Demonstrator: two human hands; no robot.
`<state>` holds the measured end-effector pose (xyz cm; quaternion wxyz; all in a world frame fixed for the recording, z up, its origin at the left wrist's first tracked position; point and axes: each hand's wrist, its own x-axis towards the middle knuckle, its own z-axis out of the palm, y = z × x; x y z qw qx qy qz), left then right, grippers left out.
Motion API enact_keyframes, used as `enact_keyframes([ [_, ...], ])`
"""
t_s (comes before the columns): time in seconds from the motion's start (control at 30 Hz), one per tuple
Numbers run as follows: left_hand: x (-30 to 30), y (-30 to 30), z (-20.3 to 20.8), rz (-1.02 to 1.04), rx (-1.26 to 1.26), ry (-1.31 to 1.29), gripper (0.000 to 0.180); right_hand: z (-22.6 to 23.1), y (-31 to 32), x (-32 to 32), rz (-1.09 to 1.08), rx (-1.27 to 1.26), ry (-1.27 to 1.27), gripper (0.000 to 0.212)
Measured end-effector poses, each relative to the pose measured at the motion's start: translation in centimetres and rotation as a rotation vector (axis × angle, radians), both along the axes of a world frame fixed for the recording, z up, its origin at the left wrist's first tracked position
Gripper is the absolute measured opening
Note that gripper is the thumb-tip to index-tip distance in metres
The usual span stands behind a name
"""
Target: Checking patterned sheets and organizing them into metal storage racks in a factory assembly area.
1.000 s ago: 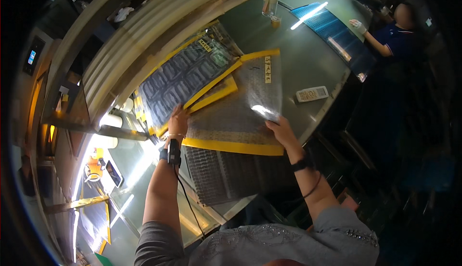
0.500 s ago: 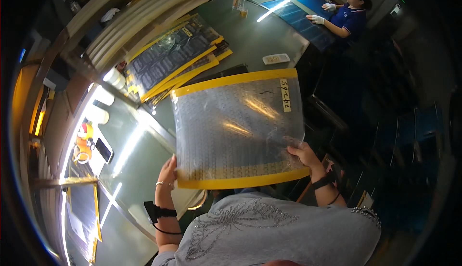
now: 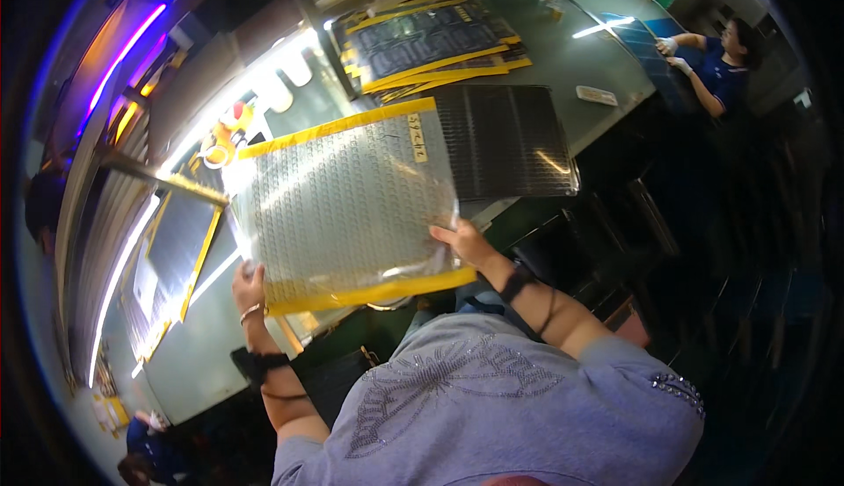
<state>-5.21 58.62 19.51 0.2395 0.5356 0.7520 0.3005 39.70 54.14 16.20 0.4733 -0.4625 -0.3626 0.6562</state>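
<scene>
Between my two hands I hold up a clear plastic sheet (image 3: pixel 352 205) with yellow tape along its far and near edges. Rows of small marks cover it, and a pale handwritten label sits near its far right corner. My left hand (image 3: pixel 250 287) is closed on the sheet's near left edge. At the right edge, my right hand (image 3: pixel 466 243) pinches it with the thumb on top. The sheet tilts over the worktable and catches bright glare. Just beyond its right side lies a dark ribbed sheet (image 3: pixel 514 139), partly covered by it.
Yellow-edged dark sheets (image 3: pixel 431 42) are stacked at the back of the worktable (image 3: pixel 527 47). A small white tray (image 3: pixel 597 95) lies farther right. White cups (image 3: pixel 294 68) stand under the lamp. Another yellow-edged sheet (image 3: pixel 180 249) lies left. A gloved co-worker (image 3: pixel 725 68) works at far right.
My hands have carried the plastic sheet leftward over the lit part of the table. The view has turned too, and the dark ribbed sheet shows more fully.
</scene>
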Motion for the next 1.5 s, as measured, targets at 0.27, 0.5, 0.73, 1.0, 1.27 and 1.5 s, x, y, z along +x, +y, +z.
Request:
enact_keyframes([
  [0.27, 16.2, -5.0, -5.5, -0.402, -0.117, 0.424, 0.082, -5.7, -1.5, -1.4, 0.671, -0.180, -0.517, 0.035],
  [0.5, 22.7, -9.1, -7.5, -0.326, -0.210, 0.598, 0.093, -2.7, -0.8, 24.1, -0.627, -0.052, -1.300, 0.035],
  [0.73, 23.9, -10.3, -6.7, -0.267, -0.224, 0.637, 0.089, -7.6, 4.0, 34.2, -0.448, -0.611, -0.079, 0.050],
  [1.0, 23.7, -11.4, -8.6, -0.195, -0.136, 0.673, 0.038, -5.0, 3.0, 32.2, 0.044, -0.480, 0.125, 0.029],
  [1.27, 23.5, -10.0, -6.4, -0.159, -0.195, 0.594, 0.010, -6.4, 2.4, 28.6, -0.230, -0.434, 0.298, 0.043],
  [1.5, 21.4, -9.7, -7.2, -0.123, -0.197, 0.506, 0.020, 3.3, 3.9, 25.0, -0.276, 0.054, -0.369, 0.022],
])
